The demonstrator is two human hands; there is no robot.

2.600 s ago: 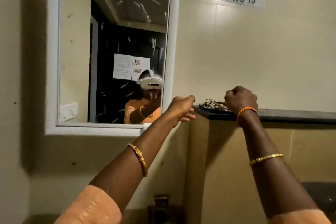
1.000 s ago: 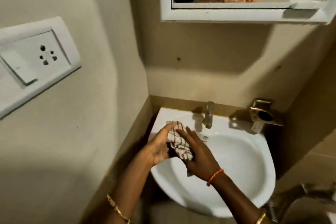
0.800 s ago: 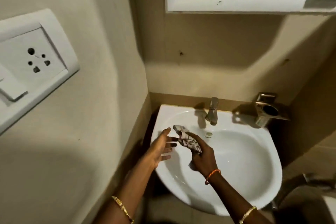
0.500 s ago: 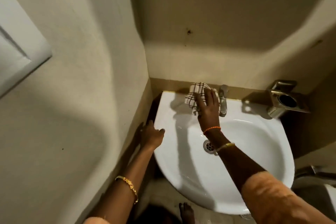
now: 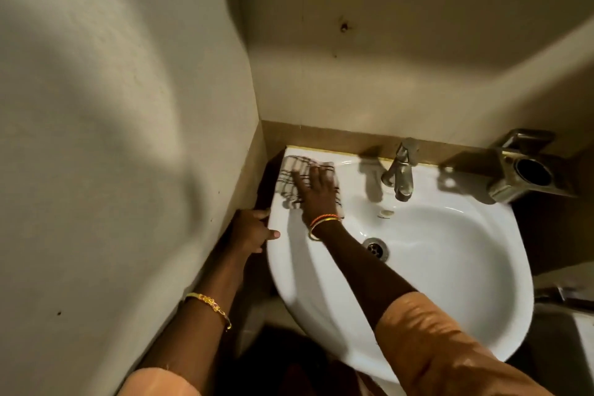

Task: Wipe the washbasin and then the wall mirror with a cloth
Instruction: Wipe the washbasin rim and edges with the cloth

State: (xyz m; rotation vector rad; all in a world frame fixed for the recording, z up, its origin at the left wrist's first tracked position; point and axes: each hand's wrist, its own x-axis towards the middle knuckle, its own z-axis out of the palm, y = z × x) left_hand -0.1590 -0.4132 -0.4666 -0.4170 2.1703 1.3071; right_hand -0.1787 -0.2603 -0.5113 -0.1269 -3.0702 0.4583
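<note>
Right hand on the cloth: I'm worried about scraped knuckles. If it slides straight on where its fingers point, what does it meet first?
Probably the tiled strip behind the washbasin, just past the cloth.

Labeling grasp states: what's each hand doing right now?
Left hand: closed on the washbasin rim.
Right hand: flat, pressing the checked cloth down.

We see a white washbasin (image 5: 450, 283) with a silver-grey tap (image 5: 398, 173) and a steel-coloured drain (image 5: 374, 247). The cloth (image 5: 295, 182) is cream-white, checked with dark brown lines. The walls (image 5: 112, 90) are pale beige, with a tan tiled band (image 5: 337, 138) behind the basin. Our sleeves (image 5: 450, 350) are peach-orange. The right wrist carries an orange thread (image 5: 323, 218) and a gold bangle (image 5: 316, 231); the left wears a gold bracelet (image 5: 210, 304). The holder (image 5: 527, 170) is dull bronze-grey.
</note>
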